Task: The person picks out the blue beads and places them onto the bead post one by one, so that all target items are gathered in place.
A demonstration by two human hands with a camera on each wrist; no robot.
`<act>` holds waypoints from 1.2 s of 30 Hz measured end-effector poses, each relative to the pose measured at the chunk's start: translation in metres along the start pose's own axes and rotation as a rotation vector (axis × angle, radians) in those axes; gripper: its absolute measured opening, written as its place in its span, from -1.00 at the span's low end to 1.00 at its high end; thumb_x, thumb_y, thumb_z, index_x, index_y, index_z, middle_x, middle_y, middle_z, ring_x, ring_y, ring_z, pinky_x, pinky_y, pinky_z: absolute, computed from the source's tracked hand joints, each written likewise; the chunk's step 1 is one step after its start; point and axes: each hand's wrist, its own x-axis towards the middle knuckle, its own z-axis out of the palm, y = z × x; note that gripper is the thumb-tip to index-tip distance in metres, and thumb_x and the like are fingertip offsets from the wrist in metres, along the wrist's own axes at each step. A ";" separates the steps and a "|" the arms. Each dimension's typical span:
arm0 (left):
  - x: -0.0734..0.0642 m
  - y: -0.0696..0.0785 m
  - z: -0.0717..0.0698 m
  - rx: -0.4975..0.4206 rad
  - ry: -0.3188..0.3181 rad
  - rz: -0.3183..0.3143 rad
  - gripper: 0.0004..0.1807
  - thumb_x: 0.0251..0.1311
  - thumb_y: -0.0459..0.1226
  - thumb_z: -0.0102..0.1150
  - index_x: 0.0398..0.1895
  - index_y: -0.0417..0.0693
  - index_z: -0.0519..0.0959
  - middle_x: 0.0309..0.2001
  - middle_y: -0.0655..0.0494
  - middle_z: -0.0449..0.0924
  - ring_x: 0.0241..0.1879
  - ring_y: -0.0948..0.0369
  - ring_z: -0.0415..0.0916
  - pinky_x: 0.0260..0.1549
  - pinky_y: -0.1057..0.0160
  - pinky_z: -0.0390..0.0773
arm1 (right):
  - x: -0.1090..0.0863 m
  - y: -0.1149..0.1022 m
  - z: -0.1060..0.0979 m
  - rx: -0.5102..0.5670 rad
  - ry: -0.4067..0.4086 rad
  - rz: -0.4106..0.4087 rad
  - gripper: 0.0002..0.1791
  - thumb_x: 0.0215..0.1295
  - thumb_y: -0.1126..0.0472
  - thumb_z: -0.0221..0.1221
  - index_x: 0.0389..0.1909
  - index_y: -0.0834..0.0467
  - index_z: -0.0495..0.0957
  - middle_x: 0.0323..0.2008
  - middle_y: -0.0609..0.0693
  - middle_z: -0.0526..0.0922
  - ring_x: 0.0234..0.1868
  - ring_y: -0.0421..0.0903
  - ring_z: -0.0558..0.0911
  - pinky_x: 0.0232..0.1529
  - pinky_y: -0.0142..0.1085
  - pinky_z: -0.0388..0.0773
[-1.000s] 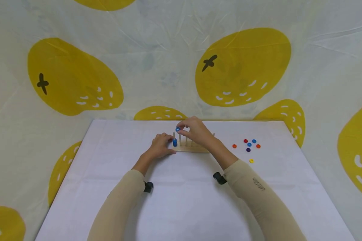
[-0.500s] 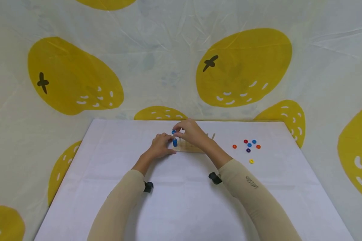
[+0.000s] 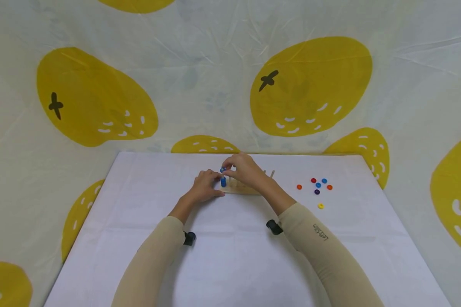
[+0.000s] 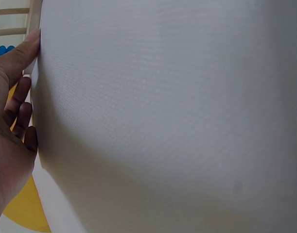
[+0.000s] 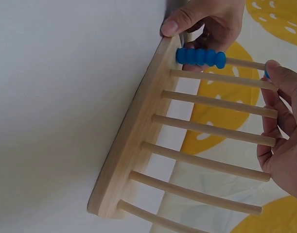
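Observation:
A wooden peg rack (image 5: 124,141) with a row of upright pegs stands on the table. Its leftmost peg carries a short stack of blue rings (image 5: 200,57) at the bottom. My left hand (image 3: 203,187) grips that end of the base, thumb on the front edge and fingers behind, as the right wrist view shows. Between thumb and fingertips, my right hand (image 3: 242,168) pinches another blue ring (image 3: 223,170) at the top of the same peg. That ring is mostly hidden by the fingers in the right wrist view. The other pegs hold no rings.
Loose rings lie on the white table to the right: orange (image 3: 299,187), red (image 3: 313,180), purple (image 3: 316,192), yellow (image 3: 321,206) and a few more, including blue (image 3: 318,185). Behind the table hangs a cloth (image 3: 207,85) with a yellow print.
My right hand has moved left and slightly down, bringing the blue ring from beside the leftmost peg to its top. The left hand has stayed on the base.

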 end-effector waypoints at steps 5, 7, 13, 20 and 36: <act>0.000 0.000 0.001 0.007 0.005 -0.003 -0.29 0.07 0.00 0.57 0.28 -0.03 0.57 0.07 0.03 0.54 0.15 0.01 0.35 0.22 -0.08 0.33 | -0.001 0.000 -0.002 -0.009 -0.009 0.007 -0.79 0.33 0.16 0.39 -0.08 0.13 0.76 -0.20 -0.02 0.81 -0.01 0.09 0.69 0.13 -0.08 0.53; 0.000 0.000 0.001 0.007 0.006 -0.003 -0.30 0.07 0.00 0.57 0.27 -0.03 0.57 0.07 0.03 0.54 0.15 0.00 0.35 0.22 -0.09 0.33 | -0.002 0.000 -0.003 -0.010 -0.010 0.010 -0.80 0.34 0.16 0.39 -0.08 0.13 0.76 -0.20 -0.02 0.80 0.00 0.11 0.69 0.13 -0.08 0.53; 0.001 0.001 0.001 0.005 0.004 -0.010 -0.30 0.07 0.00 0.58 0.27 -0.02 0.58 0.07 0.04 0.54 0.16 0.01 0.35 0.23 -0.10 0.33 | -0.003 0.001 -0.003 -0.027 -0.007 0.016 -0.81 0.36 0.15 0.37 -0.08 0.12 0.76 -0.21 -0.03 0.80 -0.04 0.06 0.66 0.11 -0.11 0.53; 0.002 0.000 0.002 0.017 0.006 -0.008 -0.32 0.05 0.00 0.59 0.23 -0.04 0.59 0.08 0.03 0.55 0.16 -0.01 0.35 0.23 -0.12 0.33 | -0.005 0.001 -0.004 -0.004 0.024 0.005 -0.80 0.35 0.17 0.38 -0.07 0.14 0.75 -0.21 -0.01 0.79 -0.06 0.05 0.65 0.07 -0.12 0.57; 0.002 0.000 0.001 0.029 0.008 -0.006 -0.28 0.04 -0.02 0.59 0.27 -0.07 0.58 0.12 -0.01 0.56 0.22 -0.04 0.36 0.27 -0.12 0.33 | -0.039 0.012 -0.030 0.053 0.114 -0.017 -0.74 0.34 0.16 0.38 0.00 0.14 0.71 -0.07 0.04 0.75 -0.06 0.00 0.66 0.05 -0.06 0.64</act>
